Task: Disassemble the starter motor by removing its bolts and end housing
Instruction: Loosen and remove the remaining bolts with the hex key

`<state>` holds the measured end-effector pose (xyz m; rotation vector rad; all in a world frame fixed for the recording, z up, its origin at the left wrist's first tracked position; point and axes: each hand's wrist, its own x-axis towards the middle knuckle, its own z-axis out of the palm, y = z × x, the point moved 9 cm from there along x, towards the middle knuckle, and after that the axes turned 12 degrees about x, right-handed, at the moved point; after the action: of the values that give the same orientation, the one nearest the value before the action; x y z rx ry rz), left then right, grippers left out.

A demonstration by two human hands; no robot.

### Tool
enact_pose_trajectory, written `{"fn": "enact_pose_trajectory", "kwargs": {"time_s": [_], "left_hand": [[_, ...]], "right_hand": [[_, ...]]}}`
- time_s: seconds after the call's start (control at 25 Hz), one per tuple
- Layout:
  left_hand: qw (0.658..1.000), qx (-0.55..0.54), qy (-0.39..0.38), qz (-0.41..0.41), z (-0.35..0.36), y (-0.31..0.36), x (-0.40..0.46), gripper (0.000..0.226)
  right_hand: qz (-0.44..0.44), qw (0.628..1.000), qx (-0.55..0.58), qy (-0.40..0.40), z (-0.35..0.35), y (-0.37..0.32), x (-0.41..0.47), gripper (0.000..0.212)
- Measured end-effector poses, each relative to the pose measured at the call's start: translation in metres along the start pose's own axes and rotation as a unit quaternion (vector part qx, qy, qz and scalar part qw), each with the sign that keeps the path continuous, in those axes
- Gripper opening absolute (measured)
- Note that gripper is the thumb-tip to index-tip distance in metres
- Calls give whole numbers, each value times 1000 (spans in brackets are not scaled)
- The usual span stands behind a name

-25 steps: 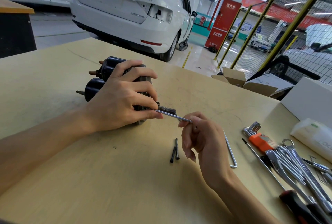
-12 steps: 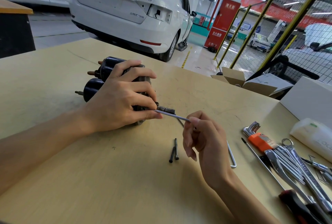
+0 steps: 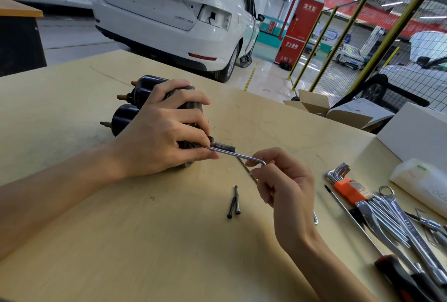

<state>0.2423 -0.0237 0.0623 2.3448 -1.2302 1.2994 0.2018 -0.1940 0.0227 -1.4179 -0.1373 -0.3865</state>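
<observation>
The starter motor (image 3: pixel 131 98), two black cylinders with copper studs, lies on its side on the wooden table (image 3: pixel 96 241). My left hand (image 3: pixel 159 137) grips its housing end, thumb against a silver hex key (image 3: pixel 232 154). The key's long arm runs into the motor's end by the shaft (image 3: pixel 223 145). My right hand (image 3: pixel 283 185) pinches the key's bent short arm at the elbow. Two long black bolts (image 3: pixel 234 202) lie loose on the table in front of the motor. Most of the end housing is hidden under my left hand.
A hex key set in an orange holder (image 3: pixel 343 180), several chrome wrenches (image 3: pixel 399 219) and a red-black handled tool (image 3: pixel 406 280) lie at the right. Another loose hex key (image 3: pixel 315 217) lies behind my right hand. A white box (image 3: pixel 416 130) and a plastic bag (image 3: pixel 423 183) stand farther right.
My right hand has turned the hex key's short arm, so its bend now shows above my fingertips. My left hand and the motor have stayed put.
</observation>
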Motion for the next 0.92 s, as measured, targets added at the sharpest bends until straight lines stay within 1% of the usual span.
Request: {"fn": "enact_pose_trajectory", "kwargs": {"time_s": [0.4, 0.52, 0.6, 0.72, 0.92], "left_hand": [[1000, -6, 5, -5, -1, 1, 0, 32], [1000, -7, 5, -1, -1, 1, 0, 31], [1000, -8, 5, 0, -1, 0, 0, 30], [1000, -8, 7, -1, -1, 0, 0, 28], [1000, -7, 4, 0, 0, 0, 0, 25]], "right_hand": [[-22, 999, -35, 32, -7, -3, 1, 23], [-29, 998, -47, 42, -10, -2, 2, 36], [-28, 997, -51, 49, -12, -2, 2, 40], [-21, 997, -49, 51, -14, 2, 2, 37], [-12, 997, -38, 68, -17, 5, 3, 23]]}}
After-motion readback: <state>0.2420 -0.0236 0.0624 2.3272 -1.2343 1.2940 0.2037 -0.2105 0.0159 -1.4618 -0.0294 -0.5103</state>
